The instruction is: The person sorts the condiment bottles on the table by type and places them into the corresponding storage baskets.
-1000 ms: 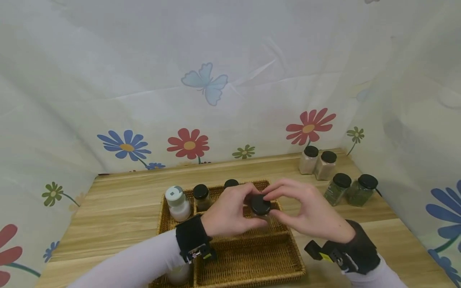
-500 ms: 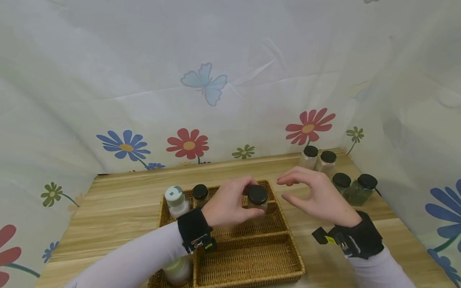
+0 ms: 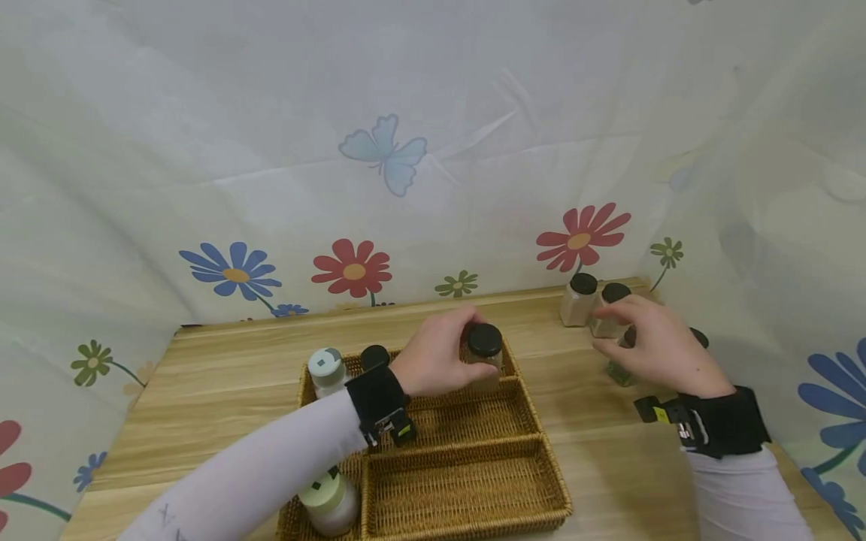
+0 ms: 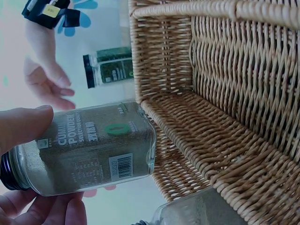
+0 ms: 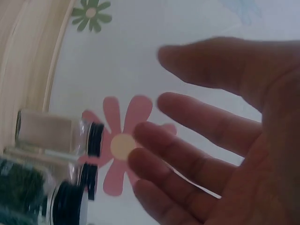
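Note:
My left hand (image 3: 440, 353) grips a square glass jar of cumin powder (image 4: 98, 150) with a black lid, thumb on one side and fingers on the other. In the left wrist view the jar's base overlaps a divider of the wicker basket (image 3: 467, 488); from the head it is over the back right compartment. My right hand (image 3: 656, 346), fingers apart and holding nothing, is at a black-lidded jar of green herbs (image 3: 619, 372), partly hiding it. The right wrist view shows the fingers spread beside that herb jar (image 5: 21, 192).
Two jars of pale powder (image 3: 578, 300) stand at the table's back right; another herb jar's lid (image 3: 700, 338) shows behind my right hand. In the basket's left column are a white-capped bottle (image 3: 328, 368), a green-capped bottle (image 3: 329, 503) and, beside them, a black-lidded jar (image 3: 374, 357).
My right hand has let go of the cumin jar's lid and moved right to the herb jars. My left hand has carried the cumin jar toward the back of the basket.

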Demonstrator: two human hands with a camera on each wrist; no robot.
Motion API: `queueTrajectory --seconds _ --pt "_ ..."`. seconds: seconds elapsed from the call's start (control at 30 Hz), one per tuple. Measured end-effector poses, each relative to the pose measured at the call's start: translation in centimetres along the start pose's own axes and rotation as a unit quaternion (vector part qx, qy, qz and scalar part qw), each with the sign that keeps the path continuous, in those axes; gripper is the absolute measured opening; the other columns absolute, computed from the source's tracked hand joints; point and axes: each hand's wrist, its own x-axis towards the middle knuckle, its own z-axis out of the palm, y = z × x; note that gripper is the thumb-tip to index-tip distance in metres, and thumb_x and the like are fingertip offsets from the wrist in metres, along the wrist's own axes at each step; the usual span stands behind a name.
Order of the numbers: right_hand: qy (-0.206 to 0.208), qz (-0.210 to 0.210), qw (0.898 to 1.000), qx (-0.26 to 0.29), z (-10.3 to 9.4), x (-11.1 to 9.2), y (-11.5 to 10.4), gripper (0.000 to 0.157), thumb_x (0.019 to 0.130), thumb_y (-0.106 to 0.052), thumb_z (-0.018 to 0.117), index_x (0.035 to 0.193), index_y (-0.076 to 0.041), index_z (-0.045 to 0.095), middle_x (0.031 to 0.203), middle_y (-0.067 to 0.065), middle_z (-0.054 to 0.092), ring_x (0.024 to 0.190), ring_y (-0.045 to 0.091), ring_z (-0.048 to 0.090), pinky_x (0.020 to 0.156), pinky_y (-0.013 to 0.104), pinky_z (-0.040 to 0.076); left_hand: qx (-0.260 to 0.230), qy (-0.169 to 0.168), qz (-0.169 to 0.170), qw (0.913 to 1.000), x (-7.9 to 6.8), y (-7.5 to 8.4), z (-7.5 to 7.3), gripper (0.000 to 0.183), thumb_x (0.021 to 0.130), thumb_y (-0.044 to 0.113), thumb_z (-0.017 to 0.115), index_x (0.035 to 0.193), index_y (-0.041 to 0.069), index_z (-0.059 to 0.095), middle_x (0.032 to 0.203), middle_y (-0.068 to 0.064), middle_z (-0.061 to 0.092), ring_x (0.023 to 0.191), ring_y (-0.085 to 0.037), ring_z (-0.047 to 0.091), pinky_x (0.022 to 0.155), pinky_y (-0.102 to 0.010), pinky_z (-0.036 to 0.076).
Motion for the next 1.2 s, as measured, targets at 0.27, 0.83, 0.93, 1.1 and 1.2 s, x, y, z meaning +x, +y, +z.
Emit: queueTrajectory --seconds 0.27,0.83,0.93,1.1,1.2 --pt "-0.033 0.036 0.998 -0.048 0.0 0.1 1.6 0.047 0.086 -0.021 0.080 0.128 -0.002 0.069 0.125 0.028 0.064 0.115 0.048 0.060 0.092 0.065 0.049 0.010 0.000 -0.021 0.9997 1.3 -0.4 0.2 0.048 0.082 0.028 0.090 0.114 0.014 0.057 0.103 0.002 0.069 0.092 -0.012 0.065 0.082 -0.027 0.054" --pt "-0.072 0.069 0.992 -0.073 -0.3 0.2 4.0 0.053 0.084 -0.019 0.080 0.129 0.002 0.067 0.128 0.033 0.065 0.119 0.057 0.058 0.097 0.069 0.047 0.061 -0.010 -0.029 0.9976 3.0 -1.5 1.2 0.049 0.082 0.028 0.090 0.118 0.015 0.059 0.109 0.000 0.068 0.096 -0.016 0.064 0.082 -0.029 0.055" --pt "-0.078 0.076 0.992 -0.070 -0.3 0.2 4.2 0.054 0.083 -0.017 0.080 0.131 0.003 0.066 0.127 0.034 0.065 0.118 0.056 0.058 0.097 0.069 0.047 0.079 -0.015 -0.039 0.9960 3.1 -1.6 1.4 0.049 0.079 0.030 0.092 0.114 0.015 0.061 0.106 0.000 0.069 0.094 -0.015 0.063 0.081 -0.028 0.054" --pt "-0.090 0.096 0.990 -0.059 -0.2 0.1 4.3 0.055 0.085 -0.015 0.079 0.134 0.003 0.063 0.128 0.036 0.064 0.117 0.055 0.059 0.094 0.069 0.048 0.120 -0.022 -0.046 0.9914 3.5 -1.6 1.9 0.049 0.077 0.035 0.092 0.112 0.016 0.063 0.101 0.002 0.070 0.089 -0.014 0.063 0.077 -0.027 0.052" --pt "-0.092 0.104 0.989 -0.056 -0.1 0.1 4.4 0.056 0.085 -0.015 0.078 0.135 0.004 0.062 0.128 0.036 0.064 0.115 0.054 0.060 0.092 0.068 0.049 0.139 -0.030 -0.041 0.9890 3.6 -1.7 2.4 0.049 0.077 0.038 0.092 0.111 0.016 0.063 0.099 0.003 0.071 0.086 -0.013 0.063 0.074 -0.026 0.050"
